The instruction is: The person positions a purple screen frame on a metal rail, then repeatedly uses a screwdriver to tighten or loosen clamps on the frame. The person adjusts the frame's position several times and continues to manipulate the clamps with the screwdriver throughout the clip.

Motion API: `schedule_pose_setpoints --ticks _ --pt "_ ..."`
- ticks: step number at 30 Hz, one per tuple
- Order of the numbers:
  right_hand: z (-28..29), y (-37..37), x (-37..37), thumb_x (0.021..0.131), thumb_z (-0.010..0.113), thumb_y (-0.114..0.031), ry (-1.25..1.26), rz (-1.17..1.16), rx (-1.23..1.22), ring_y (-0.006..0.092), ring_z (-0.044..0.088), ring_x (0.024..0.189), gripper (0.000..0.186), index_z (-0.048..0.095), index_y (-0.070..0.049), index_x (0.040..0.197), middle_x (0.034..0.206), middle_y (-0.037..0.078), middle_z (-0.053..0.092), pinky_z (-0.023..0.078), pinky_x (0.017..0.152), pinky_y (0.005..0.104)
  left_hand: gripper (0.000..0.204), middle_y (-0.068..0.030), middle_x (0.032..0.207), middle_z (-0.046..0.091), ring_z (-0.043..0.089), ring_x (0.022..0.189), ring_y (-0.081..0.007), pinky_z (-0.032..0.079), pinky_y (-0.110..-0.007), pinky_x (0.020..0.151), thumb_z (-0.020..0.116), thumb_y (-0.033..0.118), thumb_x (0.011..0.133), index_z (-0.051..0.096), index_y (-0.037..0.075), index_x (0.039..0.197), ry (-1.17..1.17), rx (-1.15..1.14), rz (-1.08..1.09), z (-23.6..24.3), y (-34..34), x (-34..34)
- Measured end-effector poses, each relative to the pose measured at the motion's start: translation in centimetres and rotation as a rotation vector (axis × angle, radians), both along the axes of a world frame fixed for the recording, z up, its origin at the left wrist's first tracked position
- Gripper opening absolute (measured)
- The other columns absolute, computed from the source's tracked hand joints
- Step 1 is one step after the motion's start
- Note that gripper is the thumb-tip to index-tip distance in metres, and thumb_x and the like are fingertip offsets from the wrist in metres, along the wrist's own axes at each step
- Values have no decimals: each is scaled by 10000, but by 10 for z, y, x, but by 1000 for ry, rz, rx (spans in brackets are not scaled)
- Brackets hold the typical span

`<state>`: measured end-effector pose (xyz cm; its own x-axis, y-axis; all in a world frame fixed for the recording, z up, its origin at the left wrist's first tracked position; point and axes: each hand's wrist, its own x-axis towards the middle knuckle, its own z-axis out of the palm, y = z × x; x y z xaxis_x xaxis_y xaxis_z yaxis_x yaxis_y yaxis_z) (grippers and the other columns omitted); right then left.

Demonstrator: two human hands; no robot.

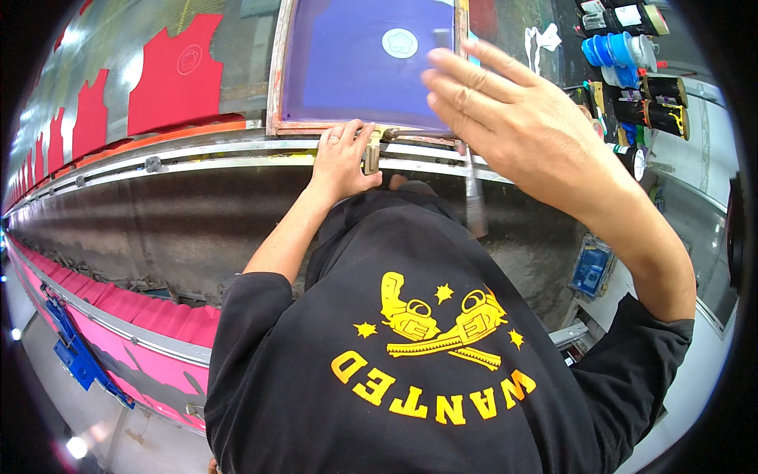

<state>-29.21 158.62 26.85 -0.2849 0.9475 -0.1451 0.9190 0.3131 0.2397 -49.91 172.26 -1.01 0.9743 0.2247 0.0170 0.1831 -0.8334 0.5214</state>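
Note:
A screen printing frame [278, 71] with worn wooden sides and purple-blue mesh lies ahead of me. Its mesh carries a pale round patch with a flower-like outline [399, 43]. At the frame's near edge, my left hand [341, 158] is closed around a small brass-coloured metal clamp [372, 154], with the fingers on top and thumb below. My right hand [505, 107] is raised over the frame's right side, fingers stretched out, with nothing seen in it; its palm is hidden. Below it, a blurred grey strip-like piece [474, 197] hangs by the rail.
Red shirt-shaped fabric pieces [175, 83] lie in a row along the table to the left. A metal rail [213, 167] runs along its near edge. Ink-stained containers [620, 51] and a white cloth [542, 39] sit at right. Pink fabric [150, 304] covers another table behind me at left.

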Motion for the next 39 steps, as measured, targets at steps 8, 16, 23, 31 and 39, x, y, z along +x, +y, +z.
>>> schedule_pose_setpoints --ticks 8,16,23,31,39 --pt "5 32 -25 1106 517 -303 995 -1195 -571 280 694 484 478 689 101 917 688 187 693 560 515 383 917 -143 1390 540 515 1326 -337 366 -511 1150 866 387 665 548 65 1462 -35 8 22 -7 0 -5" --pt "-61 8 -33 1063 570 -204 1439 -973 160 147 699 752 454 473 70 1411 1047 130 666 555 609 291 922 -132 1369 548 515 1327 -327 367 -510 1143 888 378 638 560 76 1445 -55 -6 30 -9 -2 -3" --pt "-48 5 -37 1013 584 -3 1341 -877 389 136 683 747 283 621 -31 1292 1081 108 677 555 656 291 968 -135 1383 543 510 1339 -325 355 -504 1149 877 414 651 523 83 1488 -43 19 2 -13 0 -3" --pt "-16 5 5 853 696 -154 149 71 186 271 667 1201 303 723 -20 1123 1245 136 690 510 1076 411 1063 -171 1452 516 486 1368 -343 330 -517 1176 860 425 678 412 79 1577 -34 17 31 -10 -1 -5" --pt "-8 23 -19 947 676 -220 315 -415 -178 364 746 750 202 704 -20 931 755 188 724 583 694 457 1127 -163 1511 498 467 1412 -340 345 -519 1178 890 446 673 366 59 1593 -61 24 26 -13 0 -4"
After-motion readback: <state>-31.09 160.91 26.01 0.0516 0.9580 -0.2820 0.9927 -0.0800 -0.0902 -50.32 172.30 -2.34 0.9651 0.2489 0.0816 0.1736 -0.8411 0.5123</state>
